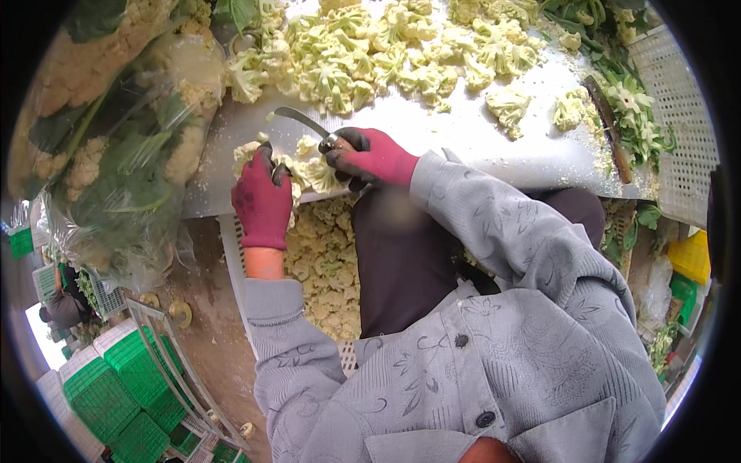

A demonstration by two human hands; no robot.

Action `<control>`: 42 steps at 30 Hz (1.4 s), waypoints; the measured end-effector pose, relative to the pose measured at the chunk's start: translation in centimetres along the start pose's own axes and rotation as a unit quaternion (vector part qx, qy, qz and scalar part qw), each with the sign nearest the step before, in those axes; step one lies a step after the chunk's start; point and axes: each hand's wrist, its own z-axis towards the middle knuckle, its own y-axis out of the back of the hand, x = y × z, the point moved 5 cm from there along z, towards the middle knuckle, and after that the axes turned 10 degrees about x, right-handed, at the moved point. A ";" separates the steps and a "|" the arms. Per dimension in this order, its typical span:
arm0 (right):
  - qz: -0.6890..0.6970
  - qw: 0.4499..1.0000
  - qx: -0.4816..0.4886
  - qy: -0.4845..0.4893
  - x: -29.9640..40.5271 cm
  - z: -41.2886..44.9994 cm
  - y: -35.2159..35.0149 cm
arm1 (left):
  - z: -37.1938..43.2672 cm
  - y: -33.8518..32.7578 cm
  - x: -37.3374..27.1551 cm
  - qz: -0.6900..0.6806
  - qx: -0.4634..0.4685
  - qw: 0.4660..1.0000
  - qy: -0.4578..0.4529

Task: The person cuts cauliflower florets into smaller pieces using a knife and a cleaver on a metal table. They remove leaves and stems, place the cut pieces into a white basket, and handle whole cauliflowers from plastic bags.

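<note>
My left hand (pixel 263 197), in a red glove with dark fingertips, is closed around a piece of cauliflower (pixel 245 155) at the front edge of the metal-looking work surface (pixel 231 124). Part of that piece is hidden behind the fingers. My right hand (pixel 370 155), gloved alike, grips a knife (pixel 301 120) by its handle. Its curved blade points up and to the left, clear of the piece. Between the hands lie loose cauliflower florets (pixel 318 173). Below them, a white plastic crate (pixel 233 243) full of cut florets (pixel 324 272) stands beside my leg.
Many florets (pixel 370 52) are heaped across the far side. A brown-handled tool (pixel 608 127) lies at right, near leaf trimmings (pixel 634 110) and a white perforated crate (pixel 671 127). Bagged cauliflower heads (pixel 133 150) crowd the left. Green-lined crates (pixel 104 388) and a metal frame (pixel 173 370) stand lower left.
</note>
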 end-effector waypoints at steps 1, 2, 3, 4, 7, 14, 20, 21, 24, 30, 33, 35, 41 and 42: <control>0.118 0.992 0.017 0.029 0.1 0.0 -1.4 | -0.6 -0.3 0.7 0.006 0.005 1.000 -0.001; 0.103 0.994 0.015 -0.012 0.2 -0.4 -1.5 | -0.7 -0.3 0.8 -0.037 -0.021 0.999 -0.028; 0.106 0.993 0.033 -0.041 0.9 -0.9 -2.4 | -0.5 0.0 0.8 -0.078 -0.044 0.994 -0.061; 0.018 0.995 0.075 -0.061 0.9 -1.2 -3.3 | -0.3 0.4 0.8 -0.118 -0.066 0.986 -0.093; -0.015 0.997 0.069 -0.022 2.0 -1.6 -4.1 | -3.0 0.4 4.1 -0.454 -0.063 0.888 0.030; 0.131 0.991 0.005 0.013 1.8 -0.9 -4.6 | -4.0 1.8 -5.1 -0.268 -0.159 0.945 -0.102; 0.109 0.991 0.024 0.071 0.8 -0.9 -4.3 | -3.9 0.4 -4.9 -0.589 -0.150 0.792 -0.057; 0.073 0.994 0.030 0.079 0.6 -1.0 -4.7 | -4.3 0.9 -4.6 -0.634 -0.141 0.759 -0.041; -0.003 0.996 0.061 0.072 -0.4 -0.7 -5.5 | -5.5 2.5 -2.6 -0.504 -0.143 0.850 0.058; 0.099 0.992 0.075 0.021 -0.9 -1.3 -3.8 | -1.1 4.8 1.4 -0.231 -0.085 0.968 -0.046; 0.127 0.987 0.042 0.084 -1.7 -1.3 -1.2 | 6.7 4.7 0.9 -0.234 -0.084 0.967 -0.053; 0.087 0.995 0.009 0.055 -1.0 -2.7 -0.5 | 10.4 2.5 2.9 -0.167 -0.070 0.983 -0.007; 0.137 0.989 -0.005 0.055 -1.4 -3.7 3.5 | 17.8 -1.1 2.9 -0.192 -0.167 0.967 0.026; 0.145 0.987 -0.026 0.057 -0.7 -4.1 3.4 | 18.5 -1.8 3.0 -0.221 -0.188 0.956 -0.036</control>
